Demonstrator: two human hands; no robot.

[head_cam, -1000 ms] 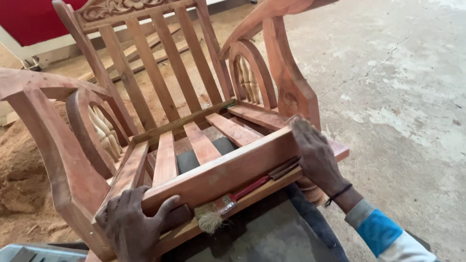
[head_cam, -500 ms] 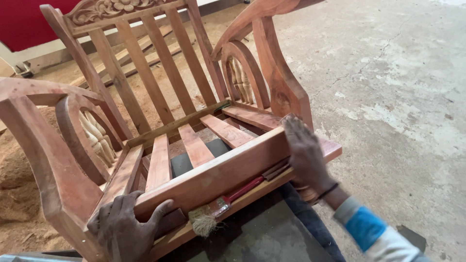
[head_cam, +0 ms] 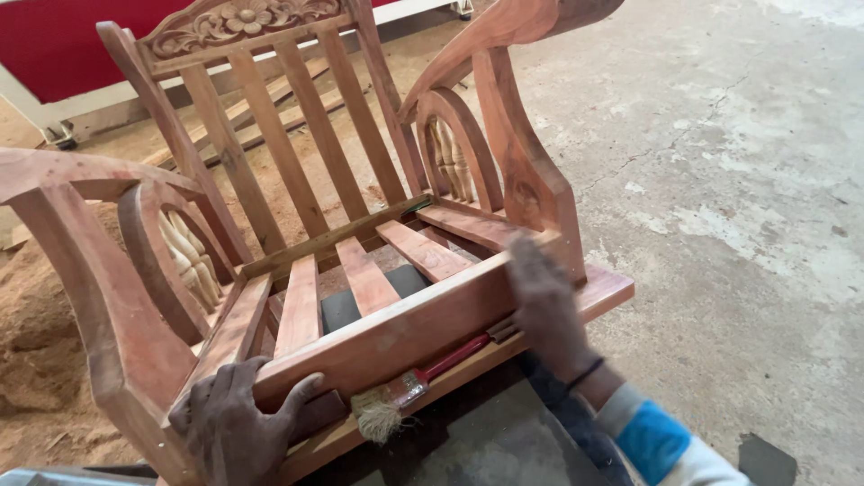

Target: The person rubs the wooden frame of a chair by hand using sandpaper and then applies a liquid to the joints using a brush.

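Note:
A reddish wooden armchair frame (head_cam: 297, 171) with a slatted back, slatted seat and carved top rail stands in front of me. My left hand (head_cam: 236, 421) grips the front seat rail (head_cam: 396, 328) near its left end, fingers over the top edge. My right hand (head_cam: 544, 306) presses on the right end of the same rail, beside the right arm post (head_cam: 526, 171). A paintbrush with a red handle (head_cam: 409, 391) lies on the ledge under the front rail, between my hands, its worn bristles pointing left.
Sawdust (head_cam: 36, 360) is piled on the floor at the left. Cracked concrete floor (head_cam: 747, 180) spreads to the right. A red panel with a white frame (head_cam: 63, 54) stands behind the chair, with loose wooden slats (head_cam: 261, 99) on the floor behind the backrest.
The view has shifted so the chair sits lower and further right in frame. Both hands stay on the front rail; the right hand has slid slightly along its right end.

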